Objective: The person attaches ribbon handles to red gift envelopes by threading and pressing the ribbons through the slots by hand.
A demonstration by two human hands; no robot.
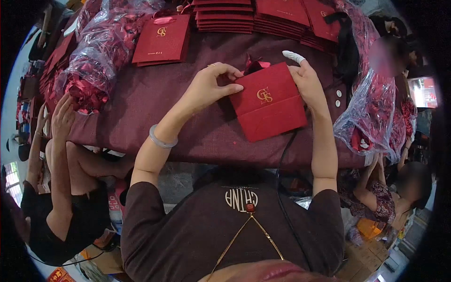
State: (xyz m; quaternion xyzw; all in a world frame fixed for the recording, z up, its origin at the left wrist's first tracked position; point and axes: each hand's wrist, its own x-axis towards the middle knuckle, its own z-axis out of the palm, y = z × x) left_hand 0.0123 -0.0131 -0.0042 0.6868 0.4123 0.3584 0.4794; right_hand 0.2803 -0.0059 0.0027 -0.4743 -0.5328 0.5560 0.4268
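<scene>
A red paper bag [268, 101] with a gold logo is held up over the cloth-covered table, tilted. My left hand [218, 84] pinches its upper left edge between thumb and fingers. On the upper right edge is my right hand [305, 82], its fingers closed round the side, with a white cover on one fingertip. Dark red ribbon [256, 63] shows behind the bag's top edge, between the hands. The fingers behind the bag are partly hidden.
A finished-looking red bag [162, 40] stands at the back left, beside plastic-wrapped red ribbons [101, 56]. Stacked bags [223, 16] lie at the back. More wrapped ribbons [376, 108] lie right. A co-worker's hands [62, 117] are at left; another person [380, 192] sits right.
</scene>
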